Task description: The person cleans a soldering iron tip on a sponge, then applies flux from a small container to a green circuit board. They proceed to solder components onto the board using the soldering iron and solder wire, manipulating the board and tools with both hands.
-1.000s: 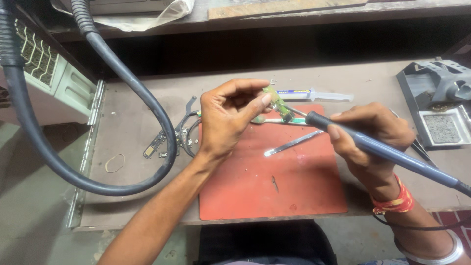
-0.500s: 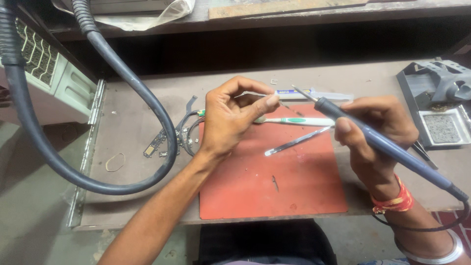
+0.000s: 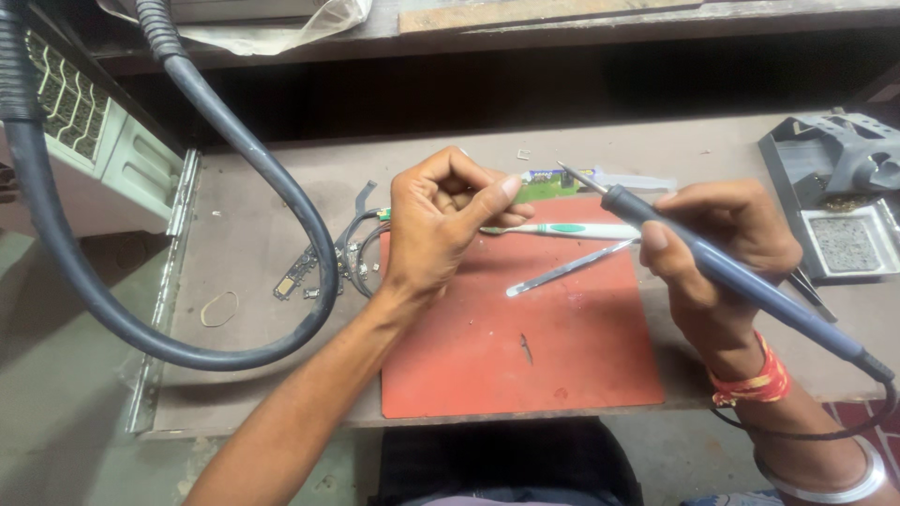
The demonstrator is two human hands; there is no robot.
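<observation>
Soldering iron with a dark blue-grey handle (image 3: 722, 272) sits in the right hand (image 3: 722, 248), whose grip is clamped around the handle; its thin metal tip points up and left, above the far edge of a red rectangular work mat (image 3: 525, 365). The left hand (image 3: 441, 220) hovers over the mat's upper left corner with fingers curled in and thumb pressed toward the forefinger; whether anything small is pinched there I cannot tell. Just beyond it lies a small green circuit board (image 3: 548, 186), partly hidden by the thumb. A white toothbrush with green trim (image 3: 562, 230) lies across the mat between the two hands, and a slim metal spudger (image 3: 567, 269) lies slantwise just below it.

The mat rests on a worn grey-brown tabletop (image 3: 244, 244), dusty and stained. Left of the mat sit a tangle of thin flex cables and small phone parts (image 3: 342, 258) and a loose rubber band (image 3: 218, 307). A thick black corrugated hose (image 3: 187, 309) loops over the tabletop's left side. At the right edge stands a grey soldering-iron stand with a cleaning sponge tray (image 3: 844, 234). A dark shelf recess runs behind the tabletop, and a pale slatted cabinet (image 3: 103, 159) stands at the left.
</observation>
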